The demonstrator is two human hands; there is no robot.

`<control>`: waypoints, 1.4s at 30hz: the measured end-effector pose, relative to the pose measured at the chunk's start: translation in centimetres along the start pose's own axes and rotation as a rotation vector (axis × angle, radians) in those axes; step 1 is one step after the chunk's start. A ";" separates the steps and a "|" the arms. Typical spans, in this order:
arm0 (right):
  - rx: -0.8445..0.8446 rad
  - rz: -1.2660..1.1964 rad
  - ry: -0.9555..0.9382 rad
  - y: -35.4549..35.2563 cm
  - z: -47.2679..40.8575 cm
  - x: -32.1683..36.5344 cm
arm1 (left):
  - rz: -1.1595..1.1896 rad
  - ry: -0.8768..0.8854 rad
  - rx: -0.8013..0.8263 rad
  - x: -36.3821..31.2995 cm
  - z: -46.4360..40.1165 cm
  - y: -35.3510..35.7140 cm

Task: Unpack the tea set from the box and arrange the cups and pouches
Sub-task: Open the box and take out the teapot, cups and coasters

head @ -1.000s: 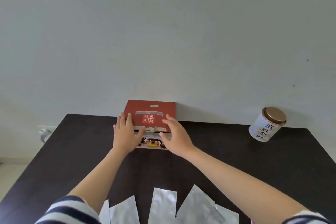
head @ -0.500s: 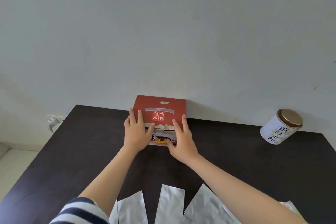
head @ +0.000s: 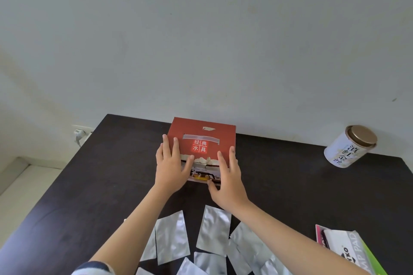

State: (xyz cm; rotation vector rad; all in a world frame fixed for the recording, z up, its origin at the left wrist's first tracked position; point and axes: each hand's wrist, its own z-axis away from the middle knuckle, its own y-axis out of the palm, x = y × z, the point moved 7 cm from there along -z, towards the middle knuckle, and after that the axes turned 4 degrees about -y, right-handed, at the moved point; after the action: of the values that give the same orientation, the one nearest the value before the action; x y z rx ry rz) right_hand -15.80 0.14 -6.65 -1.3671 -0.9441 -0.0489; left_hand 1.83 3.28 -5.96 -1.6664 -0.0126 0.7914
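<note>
Nearest the camera, silver foil pouches (head: 215, 232) lie scattered flat on the dark table (head: 89, 185), well on the near side of the red box (head: 202, 140); both forearms pass over them. To the near right of the box, at the table's edge, lies a pad (head: 348, 250) with a green border and printed lettering.

Further in, the left hand (head: 171, 167) lies flat on the box's near left corner, fingers straight and slightly spread over the lid, thumb angled toward the torn front edge. The right hand (head: 228, 176) rests on the box's near right corner, fingers extended up the lid, thumb down against the front face. Neither hand is closed around anything; both press open-palmed against the box.

The box sits at the far edge of the table, against the white wall (head: 201, 40), lid shut with a strip of tape across it. Well to the right of the box stands a white tin (head: 349, 146) with a bronze lid
</note>
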 end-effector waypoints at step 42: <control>-0.024 -0.012 -0.249 -0.1 2.8 2.2 | -0.111 0.067 0.060 0.5 1.7 -0.1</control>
State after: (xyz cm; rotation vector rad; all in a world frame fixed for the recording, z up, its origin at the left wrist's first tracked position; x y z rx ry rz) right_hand -15.95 3.54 -5.51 -1.4105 -1.1624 0.1032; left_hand 1.37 4.98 -6.17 -1.6205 -0.0336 0.6461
